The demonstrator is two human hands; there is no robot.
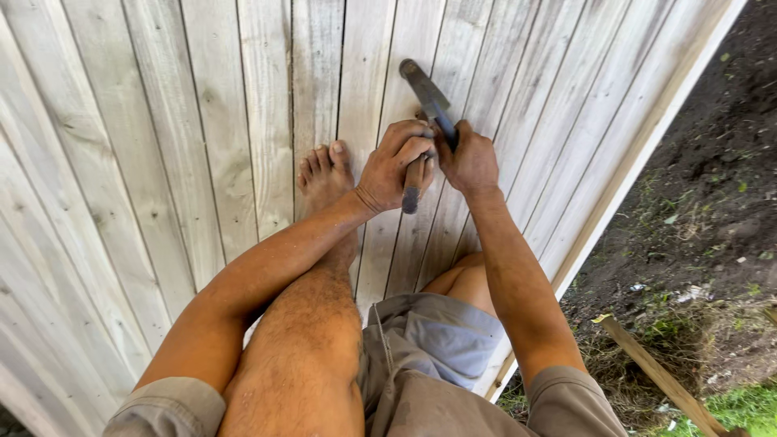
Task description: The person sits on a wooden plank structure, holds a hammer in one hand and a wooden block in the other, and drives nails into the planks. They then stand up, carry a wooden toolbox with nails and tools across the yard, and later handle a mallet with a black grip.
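I am crouched barefoot on a panel of pale wooden planks (202, 121). My right hand (473, 162) is closed around a dark flat metal bar (425, 89), which slants up and to the left across the planks. My left hand (395, 166) sits right beside it, fingers curled around a short wooden handle (413, 188) whose dark end pokes out below the fist. The two hands touch each other over a seam between planks. My bare left foot (324, 174) rests flat on the wood just left of the hands. The head of the wooden-handled tool is hidden.
The panel's framed edge (639, 154) runs diagonally on the right. Beyond it lies dark soil (712, 162) with scattered weeds. A loose wooden strip (655, 372) lies on dry grass at the lower right, near a green patch (728, 409).
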